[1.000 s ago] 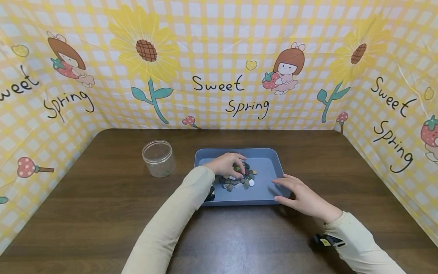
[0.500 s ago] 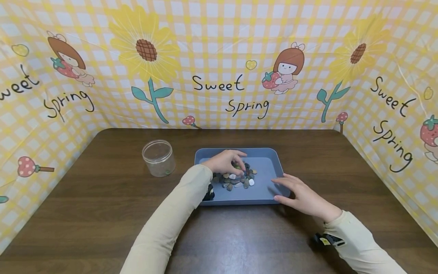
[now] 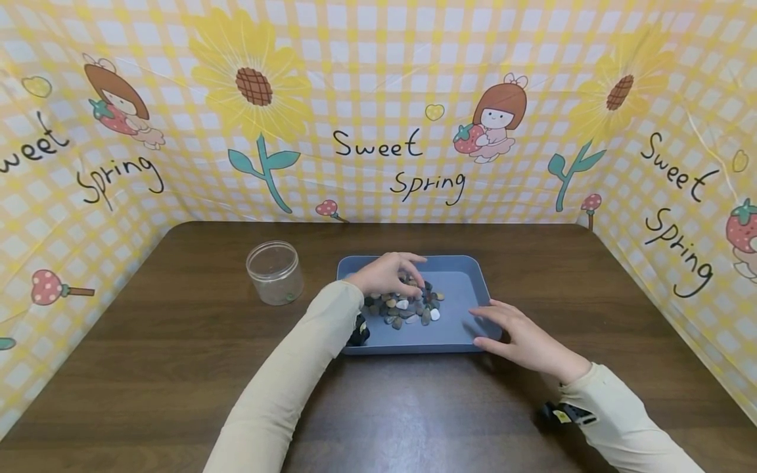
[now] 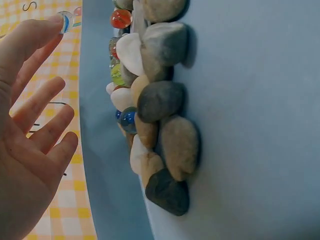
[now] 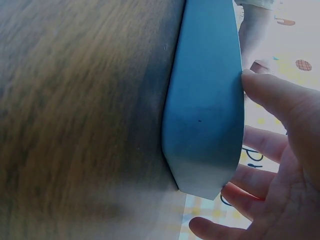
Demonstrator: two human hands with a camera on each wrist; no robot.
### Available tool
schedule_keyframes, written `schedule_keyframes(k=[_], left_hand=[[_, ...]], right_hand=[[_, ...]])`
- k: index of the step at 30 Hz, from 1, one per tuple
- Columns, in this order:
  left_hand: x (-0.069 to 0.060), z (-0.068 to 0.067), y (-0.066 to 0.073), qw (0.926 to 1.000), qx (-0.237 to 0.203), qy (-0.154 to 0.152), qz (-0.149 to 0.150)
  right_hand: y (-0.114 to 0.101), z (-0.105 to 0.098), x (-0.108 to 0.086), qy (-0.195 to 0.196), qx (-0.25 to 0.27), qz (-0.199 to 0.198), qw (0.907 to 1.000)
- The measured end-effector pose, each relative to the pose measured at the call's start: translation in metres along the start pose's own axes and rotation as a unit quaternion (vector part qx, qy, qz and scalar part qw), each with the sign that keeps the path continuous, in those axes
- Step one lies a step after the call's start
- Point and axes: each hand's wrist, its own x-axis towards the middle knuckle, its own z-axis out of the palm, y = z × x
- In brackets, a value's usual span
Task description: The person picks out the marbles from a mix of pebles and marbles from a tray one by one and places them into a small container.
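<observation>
My left hand (image 3: 384, 274) is above the pebbles, inside the blue tray (image 3: 461, 309). Between thumb and index finger it pinches a clear marble (image 4: 67, 22) with a blue swirl, seen in the left wrist view. The other fingers are spread. Below lies a heap of pebbles (image 4: 180, 145) with an orange-red marble (image 4: 121, 19), a yellow-green marble (image 4: 117, 75) and a dark blue marble (image 4: 128, 120) among them. At the tray's right front corner, my right hand (image 3: 523, 338) rests with loosely extended fingers; its thumb touches the rim in the right wrist view.
A clear open jar (image 3: 273, 274) stands left of the tray, with a small greenish marble (image 3: 289, 297) at its bottom. Both stand on a dark wooden table (image 3: 177, 368). A yellow checked cloth (image 3: 378, 79) hangs around the back and sides.
My left hand has risen slightly from the heap and shifted a little back, uncovering more pebbles. The right hand and the tray look the same.
</observation>
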Motion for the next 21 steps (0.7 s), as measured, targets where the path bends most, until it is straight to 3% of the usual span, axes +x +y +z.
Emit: schedule_keyframes(k=[6, 13, 21], left_hand=[[-0.003, -0.005, 0.005, 0.9998, -0.016, 0.01, 0.003], [-0.006, -0.011, 0.007, 0.9992, 0.025, 0.026, 0.014], [-0.011, -0.019, 0.011, 0.9989, 0.032, 0.033, 0.013]], right_hand=[[0.0, 0.001, 0.0, -0.003, 0.006, 0.011, 0.9999], [0.0, 0.001, 0.0, -0.001, 0.007, 0.005, 1.0], [0.001, 0.002, 0.0, -0.006, 0.011, 0.009, 0.9999]])
